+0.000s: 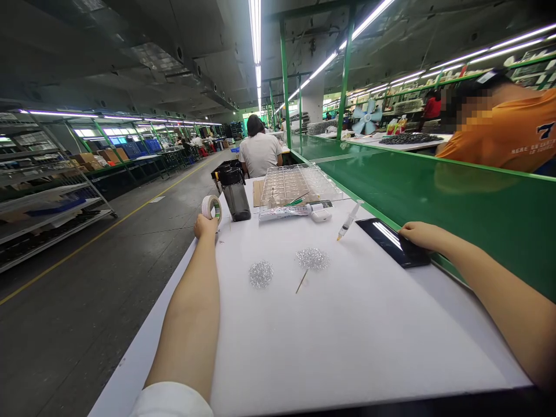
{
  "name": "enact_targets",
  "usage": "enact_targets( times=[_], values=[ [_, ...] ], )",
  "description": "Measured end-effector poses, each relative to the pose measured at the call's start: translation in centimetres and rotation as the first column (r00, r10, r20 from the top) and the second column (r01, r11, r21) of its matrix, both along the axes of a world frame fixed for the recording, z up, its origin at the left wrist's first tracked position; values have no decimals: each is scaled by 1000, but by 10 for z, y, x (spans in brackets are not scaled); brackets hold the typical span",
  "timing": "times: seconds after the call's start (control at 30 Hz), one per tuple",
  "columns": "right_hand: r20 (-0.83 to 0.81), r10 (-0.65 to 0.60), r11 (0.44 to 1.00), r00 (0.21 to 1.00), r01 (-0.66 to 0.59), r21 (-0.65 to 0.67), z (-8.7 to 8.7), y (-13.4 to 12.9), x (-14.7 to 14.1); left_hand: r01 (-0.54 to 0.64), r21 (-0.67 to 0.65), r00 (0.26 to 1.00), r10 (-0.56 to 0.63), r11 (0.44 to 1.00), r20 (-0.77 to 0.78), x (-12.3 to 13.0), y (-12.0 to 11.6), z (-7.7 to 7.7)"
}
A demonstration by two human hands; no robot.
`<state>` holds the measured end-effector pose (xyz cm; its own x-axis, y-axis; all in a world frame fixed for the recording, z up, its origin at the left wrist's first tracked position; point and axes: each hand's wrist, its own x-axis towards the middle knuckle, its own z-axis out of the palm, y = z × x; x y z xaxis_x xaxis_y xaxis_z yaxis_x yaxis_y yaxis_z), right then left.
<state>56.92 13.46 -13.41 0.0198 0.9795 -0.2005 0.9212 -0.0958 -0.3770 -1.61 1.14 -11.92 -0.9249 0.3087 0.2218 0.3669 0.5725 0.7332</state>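
Observation:
At the far left edge of the white table (347, 336), my left hand (205, 226) is closed on a roll of tape (211, 208) standing on its edge. My right hand (419, 234) touches the right edge of a black tablet-like device (393, 243); its fingers are bent together at that edge. Two flat piles of small shiny clear pieces lie between the hands, a left pile (261, 274) and a right pile (313, 259). A thin stick (301, 281) lies just below the right pile. A syringe (350, 220) lies left of the black device.
Behind the piles are a dark bottle (235, 200), a long plastic packet (284, 212), a white case (321, 214) and clear trays (299, 182). A green conveyor belt (391, 174) runs along the right. One person sits ahead, another in orange beyond the belt.

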Motion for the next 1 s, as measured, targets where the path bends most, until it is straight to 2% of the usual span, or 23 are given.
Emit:
enact_targets(
  times=[0.17,0.33,0.53,0.77,1.0],
  values=[
    [-5,-7,1000,1000,7,4,1,-2,-1,-7,10,1000,7,1000,-21,4,-3,3],
    [-7,-12,1000,1000,12,4,-2,2,0,-25,73,997,30,997,-68,10,-3,6],
    [-25,-2,1000,1000,2,-6,-4,6,3,-14,-10,1000,15,1000,20,7,-4,3],
    [-24,-3,1000,1000,3,-4,-5,5,4,-46,93,995,54,995,-89,10,-3,5],
    [-31,1,1000,1000,-1,-1,-6,7,4,-25,19,999,24,1000,29,8,-5,6]
  ],
)
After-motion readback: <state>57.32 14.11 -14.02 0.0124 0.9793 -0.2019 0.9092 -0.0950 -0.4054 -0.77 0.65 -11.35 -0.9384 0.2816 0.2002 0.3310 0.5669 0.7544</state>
